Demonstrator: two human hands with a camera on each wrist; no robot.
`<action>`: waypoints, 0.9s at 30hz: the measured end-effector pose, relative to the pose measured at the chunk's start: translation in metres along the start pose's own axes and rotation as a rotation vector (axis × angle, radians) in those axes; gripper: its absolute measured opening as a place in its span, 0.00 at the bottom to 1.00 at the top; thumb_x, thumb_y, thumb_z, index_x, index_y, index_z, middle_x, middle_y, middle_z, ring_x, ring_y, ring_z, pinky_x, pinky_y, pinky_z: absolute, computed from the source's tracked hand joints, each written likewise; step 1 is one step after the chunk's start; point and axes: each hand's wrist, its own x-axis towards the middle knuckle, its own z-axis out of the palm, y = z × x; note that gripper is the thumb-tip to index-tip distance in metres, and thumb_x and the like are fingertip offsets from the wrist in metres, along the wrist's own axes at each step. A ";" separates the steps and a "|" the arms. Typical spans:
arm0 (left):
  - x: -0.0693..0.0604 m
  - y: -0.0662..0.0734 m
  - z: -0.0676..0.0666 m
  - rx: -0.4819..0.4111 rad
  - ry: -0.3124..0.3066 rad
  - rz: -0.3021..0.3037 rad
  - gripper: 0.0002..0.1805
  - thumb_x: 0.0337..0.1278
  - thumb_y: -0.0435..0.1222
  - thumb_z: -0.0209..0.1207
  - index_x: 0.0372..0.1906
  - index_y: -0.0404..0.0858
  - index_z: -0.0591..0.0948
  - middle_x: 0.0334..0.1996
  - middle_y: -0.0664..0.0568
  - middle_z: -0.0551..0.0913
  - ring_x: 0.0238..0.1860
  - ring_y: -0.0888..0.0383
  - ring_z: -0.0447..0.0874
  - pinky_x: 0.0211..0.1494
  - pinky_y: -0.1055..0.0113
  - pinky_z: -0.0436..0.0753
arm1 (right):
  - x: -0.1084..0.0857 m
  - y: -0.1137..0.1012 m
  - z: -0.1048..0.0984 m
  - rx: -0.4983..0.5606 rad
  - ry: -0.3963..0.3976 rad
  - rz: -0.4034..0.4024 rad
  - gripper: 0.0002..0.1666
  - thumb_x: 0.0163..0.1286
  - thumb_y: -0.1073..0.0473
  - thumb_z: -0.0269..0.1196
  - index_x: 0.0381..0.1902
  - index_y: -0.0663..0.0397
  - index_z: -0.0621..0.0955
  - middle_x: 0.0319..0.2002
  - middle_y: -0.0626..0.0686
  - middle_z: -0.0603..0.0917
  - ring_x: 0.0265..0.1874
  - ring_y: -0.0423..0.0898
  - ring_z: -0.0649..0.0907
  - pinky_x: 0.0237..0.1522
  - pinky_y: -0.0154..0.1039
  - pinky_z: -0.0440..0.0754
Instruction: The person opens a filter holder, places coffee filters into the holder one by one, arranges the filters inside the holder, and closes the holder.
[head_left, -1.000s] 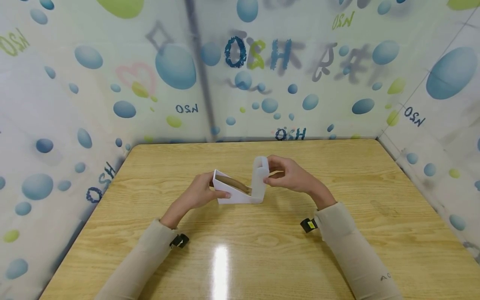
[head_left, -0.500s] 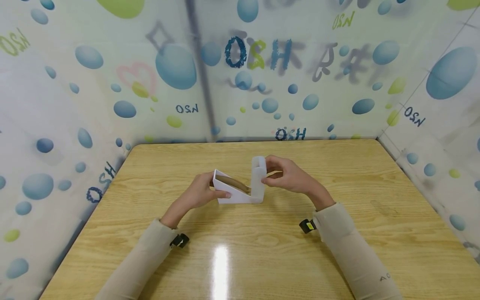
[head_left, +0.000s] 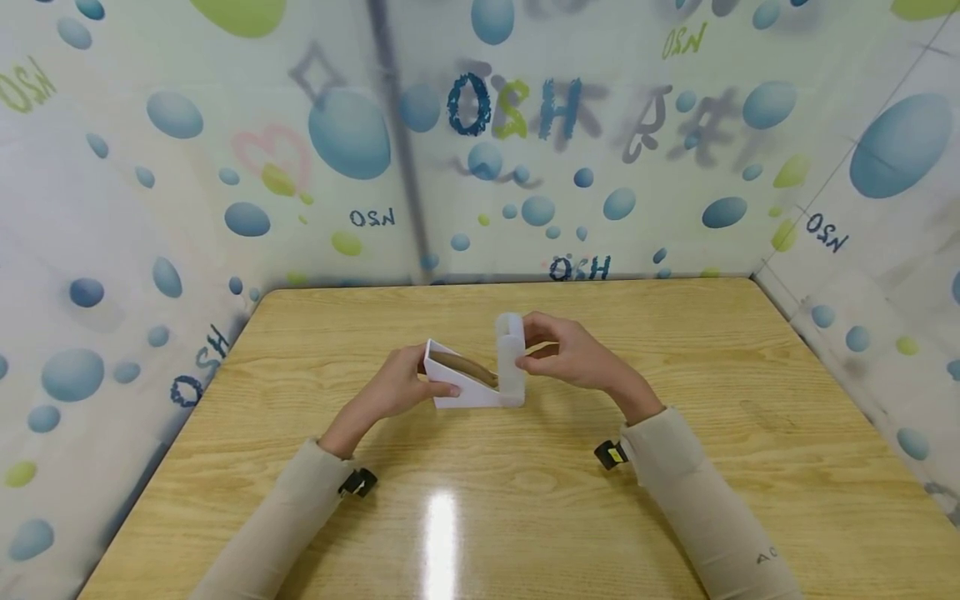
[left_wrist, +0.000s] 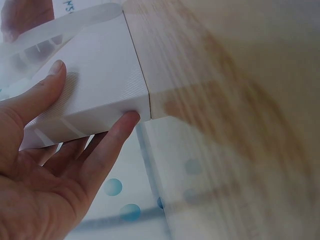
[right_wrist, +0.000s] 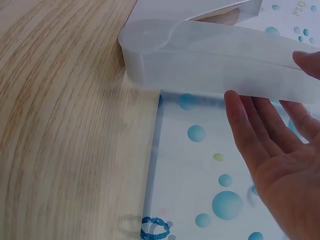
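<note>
A white box [head_left: 467,393] with a slanted open top stands on the wooden table, and brown, paper-like sheets [head_left: 465,367] lie inside it. My left hand [head_left: 396,385] grips the box at its left end, thumb on the near side wall [left_wrist: 95,60] and fingers along the end. At the box's right end a translucent hinged lid [head_left: 512,367] stands upright, swung away from the opening. My right hand [head_left: 573,354] holds this lid by its outer side, the thumb [right_wrist: 307,62] at one edge and the fingers against the other. The far side of the box is hidden.
The wooden table [head_left: 675,500] reaches all round the box and both forearms. Behind it hangs a pale curtain [head_left: 637,233] printed with blue and green bubbles. A black wrist camera [head_left: 358,482] sits on the left cuff, another black wrist camera [head_left: 611,454] on the right.
My right hand has moved slightly left with the lid, which now leans less outward and stands closer to upright. The left hand and the box have stayed nearly in place.
</note>
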 end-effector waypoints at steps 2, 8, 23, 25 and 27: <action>0.000 0.000 0.000 0.003 0.002 -0.002 0.21 0.57 0.44 0.75 0.53 0.43 0.83 0.44 0.51 0.88 0.46 0.54 0.87 0.46 0.60 0.83 | 0.000 0.000 0.000 -0.002 0.003 -0.003 0.23 0.72 0.61 0.67 0.62 0.55 0.77 0.55 0.57 0.83 0.56 0.54 0.84 0.60 0.54 0.83; 0.000 0.000 0.000 0.006 0.003 0.004 0.21 0.57 0.44 0.75 0.52 0.43 0.83 0.43 0.51 0.88 0.44 0.55 0.87 0.45 0.61 0.82 | 0.001 0.000 0.003 -0.003 0.009 -0.002 0.23 0.72 0.61 0.68 0.62 0.54 0.77 0.55 0.57 0.83 0.56 0.53 0.84 0.59 0.54 0.83; 0.001 -0.001 0.000 0.006 0.006 0.013 0.20 0.57 0.43 0.75 0.51 0.43 0.83 0.43 0.51 0.89 0.44 0.55 0.87 0.45 0.60 0.83 | 0.003 -0.002 0.009 -0.042 0.017 -0.007 0.24 0.71 0.60 0.68 0.63 0.54 0.78 0.54 0.56 0.84 0.56 0.53 0.83 0.57 0.52 0.84; 0.001 -0.001 0.000 0.007 0.006 0.010 0.20 0.56 0.43 0.75 0.51 0.43 0.84 0.43 0.51 0.89 0.44 0.55 0.88 0.45 0.60 0.83 | 0.003 -0.002 0.010 -0.047 0.016 -0.003 0.24 0.72 0.60 0.68 0.63 0.55 0.77 0.54 0.56 0.84 0.56 0.53 0.83 0.57 0.52 0.84; 0.001 -0.001 -0.001 0.008 0.007 0.011 0.20 0.57 0.43 0.75 0.51 0.43 0.84 0.43 0.51 0.89 0.44 0.54 0.88 0.45 0.60 0.83 | 0.003 -0.002 0.011 -0.054 0.016 0.000 0.24 0.72 0.60 0.68 0.64 0.55 0.77 0.54 0.57 0.84 0.56 0.54 0.83 0.57 0.52 0.84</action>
